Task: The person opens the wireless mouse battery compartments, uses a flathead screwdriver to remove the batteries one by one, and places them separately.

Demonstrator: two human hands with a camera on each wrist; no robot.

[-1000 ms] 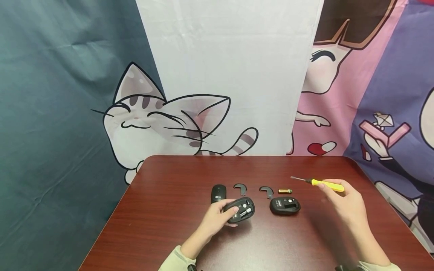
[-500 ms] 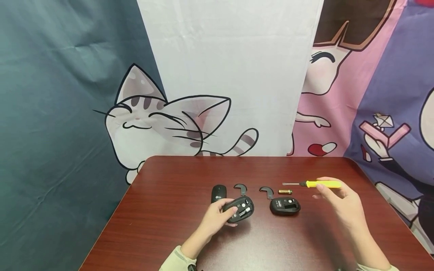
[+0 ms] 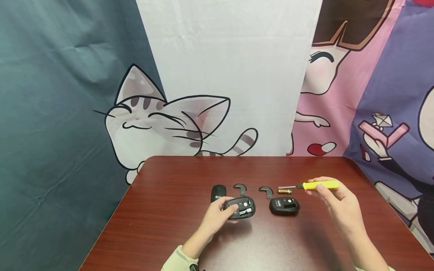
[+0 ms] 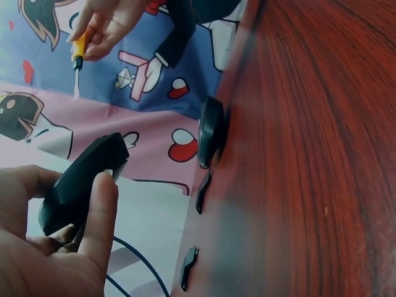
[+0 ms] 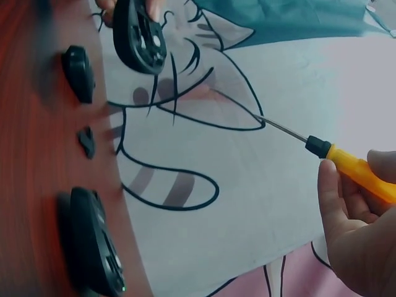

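My left hand [image 3: 217,216] grips a black computer mouse [image 3: 245,208] above the table, its underside turned up and its battery bay uncovered. A silvery battery [image 3: 245,211] lies in that bay. My right hand [image 3: 340,203] holds a yellow-handled screwdriver [image 3: 320,185] in the air, its blade pointing left. The blade [image 5: 281,128] touches nothing in the right wrist view. Below and left of the right hand, a second black mouse [image 3: 285,206] lies upside down on the table with its bay uncovered. A third mouse [image 3: 218,192] stands behind the left hand, partly hidden.
Two curved black battery covers, one cover [image 3: 240,188] at the left and another cover [image 3: 266,191] at the right, lie behind the mice. A loose battery [image 3: 284,191] rests near the second mouse. The brown table [image 3: 162,210] ends at a printed cloth backdrop [image 3: 237,75].
My right hand has moved a little left with the screwdriver, whose shaft has turned nearly level. The mouse in my left hand has tilted slightly.
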